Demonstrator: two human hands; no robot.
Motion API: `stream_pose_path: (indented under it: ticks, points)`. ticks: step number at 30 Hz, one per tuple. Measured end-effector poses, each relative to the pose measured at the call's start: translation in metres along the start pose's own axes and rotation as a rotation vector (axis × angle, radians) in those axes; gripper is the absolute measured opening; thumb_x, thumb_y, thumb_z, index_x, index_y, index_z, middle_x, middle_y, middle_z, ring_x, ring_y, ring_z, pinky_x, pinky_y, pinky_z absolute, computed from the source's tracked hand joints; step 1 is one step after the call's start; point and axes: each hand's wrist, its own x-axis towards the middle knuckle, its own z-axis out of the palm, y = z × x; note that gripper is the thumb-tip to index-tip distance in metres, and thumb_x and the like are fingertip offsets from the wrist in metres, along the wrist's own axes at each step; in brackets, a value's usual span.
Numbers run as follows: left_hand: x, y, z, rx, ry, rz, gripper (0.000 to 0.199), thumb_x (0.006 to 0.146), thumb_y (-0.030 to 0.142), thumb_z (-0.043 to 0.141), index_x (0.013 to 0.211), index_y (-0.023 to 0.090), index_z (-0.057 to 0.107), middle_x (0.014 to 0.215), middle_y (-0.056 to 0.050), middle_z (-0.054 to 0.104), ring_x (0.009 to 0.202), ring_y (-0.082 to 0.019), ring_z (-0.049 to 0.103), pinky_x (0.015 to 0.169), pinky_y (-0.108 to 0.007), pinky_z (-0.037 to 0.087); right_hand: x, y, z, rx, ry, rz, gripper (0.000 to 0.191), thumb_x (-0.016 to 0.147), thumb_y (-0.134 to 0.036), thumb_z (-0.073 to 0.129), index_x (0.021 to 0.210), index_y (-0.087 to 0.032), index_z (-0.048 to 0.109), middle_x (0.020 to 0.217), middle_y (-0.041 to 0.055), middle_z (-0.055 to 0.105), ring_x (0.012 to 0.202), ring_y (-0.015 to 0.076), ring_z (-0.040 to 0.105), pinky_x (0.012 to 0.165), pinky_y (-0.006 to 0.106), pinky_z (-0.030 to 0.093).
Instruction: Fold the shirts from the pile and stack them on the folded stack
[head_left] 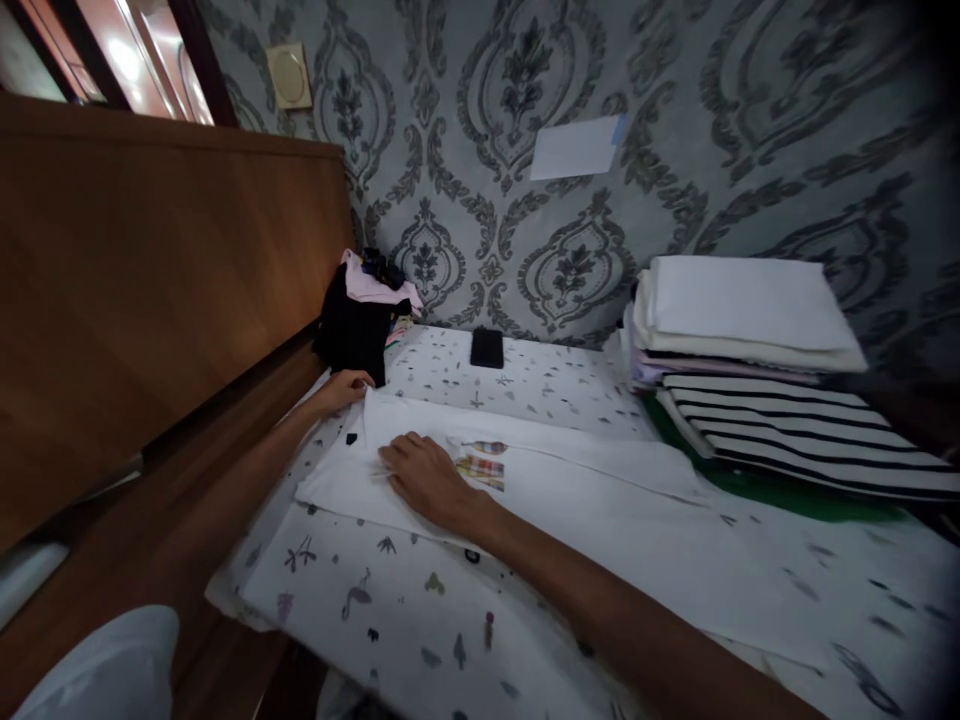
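A white garment (585,490), probably a shirt, lies spread and partly folded on the bed-like surface, with a small coloured print (482,470) near its middle. At its far left corner, my left hand (341,392) is closed, the fingertips pinching the cloth edge. My right hand (429,484) rests palm down on the garment just left of the print. Its fingers are curled together on the cloth, which creases at the fingertips. The fingertips themselves are partly hidden.
The patterned white sheet (420,610) lies underneath. A black phone-like object (487,349) is near the wall. Folded white clothes (750,305) and a striped garment (795,430) are stacked at right. Dark and pink clothes (356,325) lie beside the wooden panel (172,290).
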Motion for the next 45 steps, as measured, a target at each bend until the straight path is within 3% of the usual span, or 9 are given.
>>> stream_pose_path:
  ticks: [4, 14, 17, 20, 23, 29, 33, 39, 45]
  points:
    - [0.006, -0.007, 0.006, 0.043, 0.041, -0.061, 0.02, 0.072, 0.027, 0.062, 0.085, 0.019, 0.074, 0.067, 0.002, 0.062, 0.065, -0.014, 0.053, 0.057, -0.022, 0.036, 0.013, 0.0, 0.01, -0.009, 0.003, 0.053, 0.02, 0.098, -0.011, 0.049, 0.102, -0.017, 0.069, 0.099, 0.0088, 0.069, 0.101, 0.0228, 0.058, 0.085, 0.033, 0.046]
    - [0.005, 0.004, -0.001, 0.182, 0.043, -0.108, 0.019, 0.071, 0.018, 0.06, 0.083, 0.019, 0.075, 0.07, -0.001, 0.066, 0.07, -0.017, 0.059, 0.064, -0.025, 0.04, 0.001, -0.002, 0.016, 0.187, 0.074, -0.007, 0.025, 0.1, -0.015, 0.05, 0.115, -0.017, 0.07, 0.108, 0.0093, 0.07, 0.103, 0.0235, 0.057, 0.089, 0.038, 0.046]
    - [-0.005, 0.026, -0.001, 0.237, 0.094, -0.054, 0.029, 0.073, 0.015, 0.058, 0.096, 0.02, 0.075, 0.093, -0.008, 0.071, 0.094, -0.025, 0.063, 0.081, -0.032, 0.047, -0.002, -0.003, 0.012, 0.273, 0.072, -0.068, 0.027, 0.1, -0.02, 0.053, 0.124, -0.017, 0.065, 0.116, 0.0102, 0.069, 0.108, 0.0242, 0.058, 0.095, 0.04, 0.046]
    - [-0.023, 0.054, 0.016, 0.225, 0.061, 0.188, 0.042, 0.085, 0.023, 0.05, 0.124, 0.019, 0.067, 0.124, -0.013, 0.065, 0.118, -0.028, 0.059, 0.101, -0.039, 0.045, -0.009, 0.0, 0.007, 0.302, 0.107, -0.039, 0.031, 0.1, -0.023, 0.052, 0.129, -0.016, 0.061, 0.124, 0.0122, 0.066, 0.115, 0.0245, 0.058, 0.1, 0.041, 0.045]
    - [-0.046, 0.069, 0.042, 0.218, -0.141, 0.405, 0.052, 0.096, 0.041, 0.04, 0.141, 0.017, 0.053, 0.145, -0.014, 0.056, 0.133, -0.027, 0.052, 0.112, -0.043, 0.039, -0.029, 0.017, -0.002, 0.265, 0.148, 0.055, 0.03, 0.1, -0.023, 0.052, 0.127, -0.014, 0.062, 0.127, 0.0143, 0.064, 0.12, 0.0256, 0.056, 0.103, 0.041, 0.044]
    - [-0.05, 0.051, 0.068, 0.421, -0.204, 0.377, 0.064, 0.098, 0.056, 0.032, 0.148, 0.019, 0.049, 0.157, -0.015, 0.045, 0.147, -0.033, 0.038, 0.118, -0.055, 0.029, -0.127, 0.073, -0.029, 0.125, 0.189, 0.429, 0.025, 0.1, -0.018, 0.047, 0.114, -0.011, 0.067, 0.11, 0.0139, 0.068, 0.106, 0.024, 0.06, 0.095, 0.04, 0.05]
    - [-0.047, 0.082, 0.077, 0.374, -0.183, 0.366, 0.063, 0.099, 0.053, 0.029, 0.147, 0.017, 0.048, 0.155, -0.015, 0.046, 0.145, -0.033, 0.039, 0.118, -0.054, 0.028, -0.155, 0.077, -0.027, 0.098, 0.118, 0.304, 0.029, 0.101, -0.023, 0.048, 0.122, -0.01, 0.063, 0.126, 0.0158, 0.066, 0.119, 0.0247, 0.057, 0.106, 0.043, 0.045]
    - [-0.051, 0.152, 0.091, 0.335, -0.268, 0.576, 0.031, 0.092, 0.043, 0.047, 0.105, 0.02, 0.063, 0.109, -0.009, 0.065, 0.104, -0.026, 0.06, 0.091, -0.039, 0.049, -0.125, 0.067, -0.012, 0.13, 0.053, 0.23, 0.041, 0.102, -0.024, 0.048, 0.139, -0.008, 0.051, 0.146, 0.019, 0.053, 0.141, 0.0254, 0.044, 0.117, 0.044, 0.036]
    - [-0.049, 0.161, 0.1, 0.325, -0.164, 0.52, 0.015, 0.09, 0.024, 0.044, 0.083, 0.022, 0.057, 0.088, -0.006, 0.061, 0.085, -0.022, 0.057, 0.076, -0.034, 0.046, -0.101, 0.07, -0.005, 0.129, 0.028, 0.241, 0.039, 0.103, -0.024, 0.044, 0.139, -0.012, 0.052, 0.149, 0.0172, 0.05, 0.144, 0.0243, 0.04, 0.121, 0.046, 0.03]
